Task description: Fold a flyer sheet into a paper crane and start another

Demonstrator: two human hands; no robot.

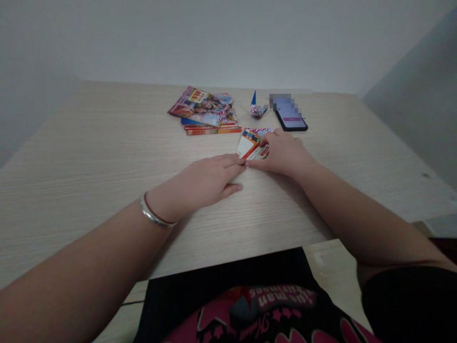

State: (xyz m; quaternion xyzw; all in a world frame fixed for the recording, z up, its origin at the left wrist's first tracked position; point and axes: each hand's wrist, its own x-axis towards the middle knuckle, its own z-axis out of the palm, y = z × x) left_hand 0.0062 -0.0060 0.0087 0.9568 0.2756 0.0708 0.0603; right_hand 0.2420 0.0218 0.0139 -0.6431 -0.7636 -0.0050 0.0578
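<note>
- Pale wood-grain table (107, 143), its far edge running along a grey-white wall (214, 43).
- Printed paper (247, 145): lies on the table around the middle of its width, nearer the far edge than the near edge. Face shows white, orange, red and blue printing; the part toward the right edge is covered by a hand.
- Left hand (210, 180): comes in from the near edge, palm down, fingers extended together, thumb apart from them. Fingertips touch the near-left corner of the printed paper. Not clenched; the hand is laid flat rather than grasping.
- Right hand (285, 151): arched over the right part of the printed paper, index finger bent onto its face, thumb stretched along its near edge to meet the left fingertips. Cannot tell whether the fingers pinch the sheet or only press it.
- Magazines (203, 108): piled near the far edge, toward the far-left corner from the printed paper. Top one sits askew; orange edges below face the near edge.
- Paper bird (257, 111): folded, with an upright blue point, near the far edge between the magazines and the phone.
- Phone (293, 116): black case, screen lit, lying near the far edge, toward the far-right corner from the paper bird.
- Bracelet (155, 215): silver-coloured, around the left wrist.
- Shirt (250, 305): black with pink print, at the near edge.
</note>
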